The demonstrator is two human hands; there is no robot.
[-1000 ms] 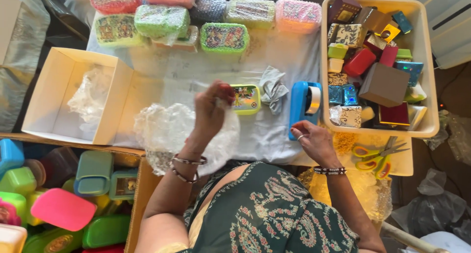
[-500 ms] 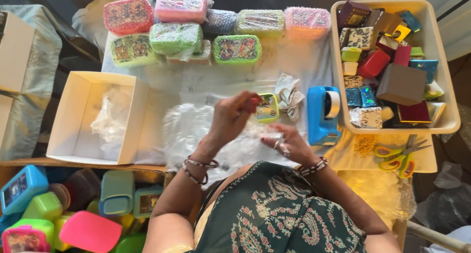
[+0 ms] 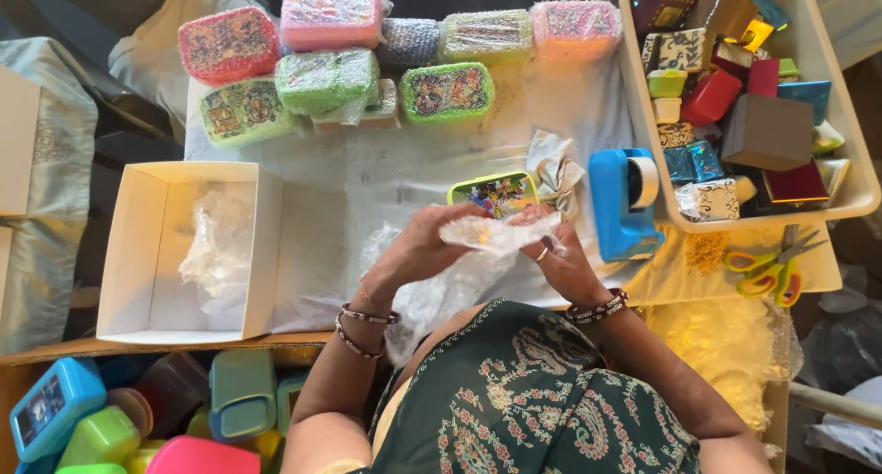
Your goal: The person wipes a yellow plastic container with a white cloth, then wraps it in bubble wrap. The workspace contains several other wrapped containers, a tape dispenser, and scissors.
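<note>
Both hands hold a sheet of bubble wrap [image 3: 501, 233] at table centre: left hand [image 3: 424, 246] at its 9 o'clock edge, right hand [image 3: 559, 258] at 3 o'clock. A small green box [image 3: 494, 192] lies just beyond at 12 o'clock, a blue tape dispenser [image 3: 621, 203] at 3 o'clock.

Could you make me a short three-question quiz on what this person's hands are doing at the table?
1. True or false: both hands hold the sheet of bubble wrap.
2. What stands just right of the right hand? A) blue tape dispenser B) kettle C) laptop
3. Which small thing lies on the table just beyond the left hand?

Key:
1. True; fingers of both hands pinch it.
2. A
3. The green-rimmed patterned box.
</note>
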